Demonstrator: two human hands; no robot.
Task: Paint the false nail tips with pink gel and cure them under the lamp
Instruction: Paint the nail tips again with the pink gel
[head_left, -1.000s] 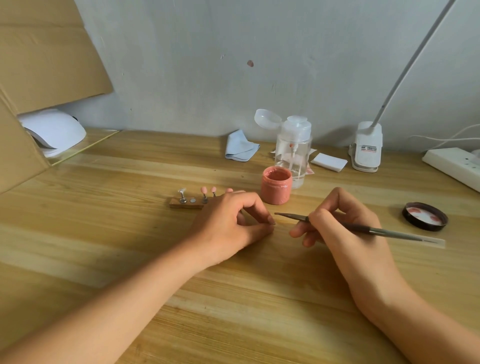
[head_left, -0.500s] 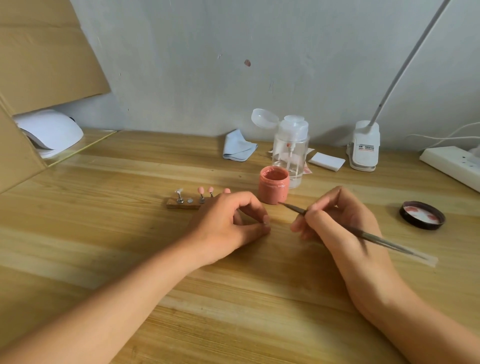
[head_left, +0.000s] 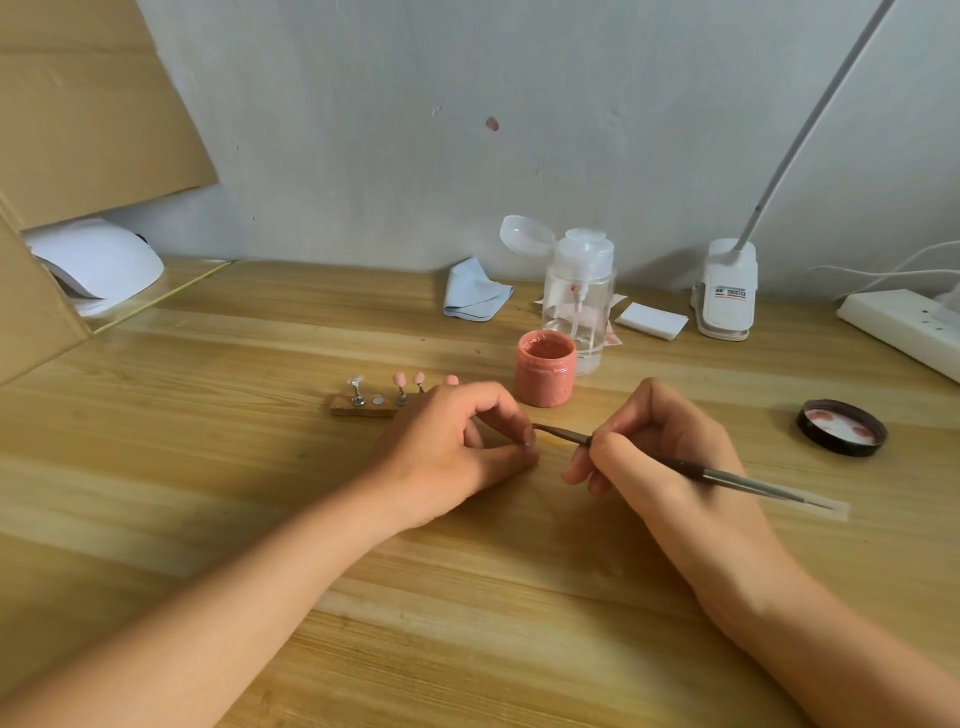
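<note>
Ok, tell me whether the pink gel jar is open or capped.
Open. The pink gel jar stands upright with a bare mouth, pink showing inside; a black lid lies inside-up on the table, apart to its right.

This looked like a small nail-painting desk in somebody's home. The wooden table (head_left: 208, 467) stood against a plain grey wall (head_left: 363, 130) with little marks on it. Far on the left, a white nail lamp (head_left: 93, 265) sat inside a cardboard box (head_left: 78, 104). In the middle were an open pot of pink gel (head_left: 545, 369), a little wooden holder (head_left: 363, 408) with pink nail tips (head_left: 400, 378) on pins, a clear pump bottle (head_left: 579, 296) and a blue cloth (head_left: 475, 293). On the right were a clip-on desk lamp (head_left: 724, 291), a white power strip (head_left: 904, 322) and a black lid (head_left: 841, 427).
</note>
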